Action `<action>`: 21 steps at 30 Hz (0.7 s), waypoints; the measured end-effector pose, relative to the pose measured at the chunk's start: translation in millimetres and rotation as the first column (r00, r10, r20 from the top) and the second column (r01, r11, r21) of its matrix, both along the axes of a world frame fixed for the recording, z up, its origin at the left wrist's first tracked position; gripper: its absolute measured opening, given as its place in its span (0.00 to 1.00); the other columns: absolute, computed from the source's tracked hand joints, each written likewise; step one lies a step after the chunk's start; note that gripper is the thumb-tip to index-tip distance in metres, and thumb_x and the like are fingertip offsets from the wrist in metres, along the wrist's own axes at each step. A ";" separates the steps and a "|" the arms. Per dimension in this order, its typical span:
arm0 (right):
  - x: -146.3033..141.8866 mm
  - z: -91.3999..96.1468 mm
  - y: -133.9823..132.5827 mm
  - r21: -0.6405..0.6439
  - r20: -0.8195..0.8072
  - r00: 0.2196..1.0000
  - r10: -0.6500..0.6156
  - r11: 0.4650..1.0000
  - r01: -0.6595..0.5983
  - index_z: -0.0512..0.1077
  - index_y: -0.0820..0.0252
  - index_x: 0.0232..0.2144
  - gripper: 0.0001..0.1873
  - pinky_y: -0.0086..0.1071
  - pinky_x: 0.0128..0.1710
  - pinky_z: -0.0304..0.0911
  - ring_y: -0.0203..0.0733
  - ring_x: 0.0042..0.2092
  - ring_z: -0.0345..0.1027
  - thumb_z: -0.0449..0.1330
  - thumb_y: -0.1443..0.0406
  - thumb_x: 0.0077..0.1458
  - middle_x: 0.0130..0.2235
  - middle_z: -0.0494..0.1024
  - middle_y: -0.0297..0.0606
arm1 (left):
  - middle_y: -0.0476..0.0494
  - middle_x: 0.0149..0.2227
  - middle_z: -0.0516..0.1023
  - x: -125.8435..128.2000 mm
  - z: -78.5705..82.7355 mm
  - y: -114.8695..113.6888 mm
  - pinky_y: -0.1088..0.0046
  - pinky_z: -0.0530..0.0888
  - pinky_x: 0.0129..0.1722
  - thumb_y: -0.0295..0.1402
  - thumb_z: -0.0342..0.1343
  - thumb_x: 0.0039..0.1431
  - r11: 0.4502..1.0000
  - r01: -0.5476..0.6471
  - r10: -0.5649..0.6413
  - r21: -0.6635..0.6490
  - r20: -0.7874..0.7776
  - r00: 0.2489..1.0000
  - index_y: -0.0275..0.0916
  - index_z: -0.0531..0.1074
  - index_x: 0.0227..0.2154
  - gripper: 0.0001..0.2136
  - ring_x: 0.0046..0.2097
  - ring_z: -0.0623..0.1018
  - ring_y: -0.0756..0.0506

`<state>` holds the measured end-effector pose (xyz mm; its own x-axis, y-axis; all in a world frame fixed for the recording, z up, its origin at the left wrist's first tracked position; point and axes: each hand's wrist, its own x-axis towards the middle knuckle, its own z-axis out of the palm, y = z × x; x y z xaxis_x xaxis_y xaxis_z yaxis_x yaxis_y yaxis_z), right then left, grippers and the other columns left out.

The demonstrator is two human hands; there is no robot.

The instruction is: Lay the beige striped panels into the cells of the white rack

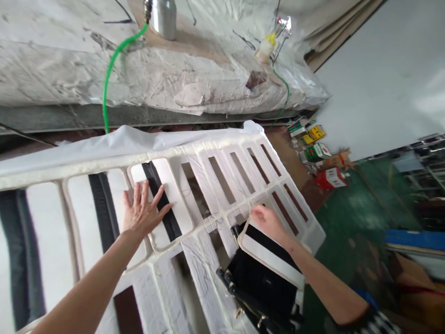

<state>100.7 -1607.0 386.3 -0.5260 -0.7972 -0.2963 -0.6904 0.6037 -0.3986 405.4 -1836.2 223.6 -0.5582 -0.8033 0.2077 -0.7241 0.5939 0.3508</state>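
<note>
My left hand [144, 211] lies flat with fingers spread on a white panel with a black stripe [158, 204], which sits in an opening of a large white frame with several slots [222, 162]. My right hand [267, 220] is closed on the top edge of another white panel with a black stripe [269, 253], held at the frame's near edge. Under that panel a black stack [260, 283] rests on a black trolley.
A workbench covered in crumpled white plastic [174, 79] runs along the back, with a metal canister [163, 16], a green hose [111, 69] and a small bottle [264, 48]. Coloured boxes [318, 150] lie on the green floor [347, 208] to the right.
</note>
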 end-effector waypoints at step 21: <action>-77.6 -11.5 171.8 0.102 -0.030 0.970 -0.240 0.965 0.242 0.76 0.58 0.35 0.24 0.42 0.48 0.62 0.53 0.43 0.69 0.71 0.65 0.27 0.39 0.78 0.42 | 0.46 0.71 0.42 -12.3 -2.4 7.6 0.40 0.36 0.65 0.59 0.37 0.61 0.998 -0.016 0.026 -0.067 0.154 0.988 0.46 0.47 0.67 0.36 0.70 0.38 0.33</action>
<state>23.2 -1435.2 374.8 -0.7048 -0.6112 -0.3601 -0.5255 0.7908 -0.3137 393.1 -1828.6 221.3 -0.5708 -0.8027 0.1729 -0.7792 0.5959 0.1942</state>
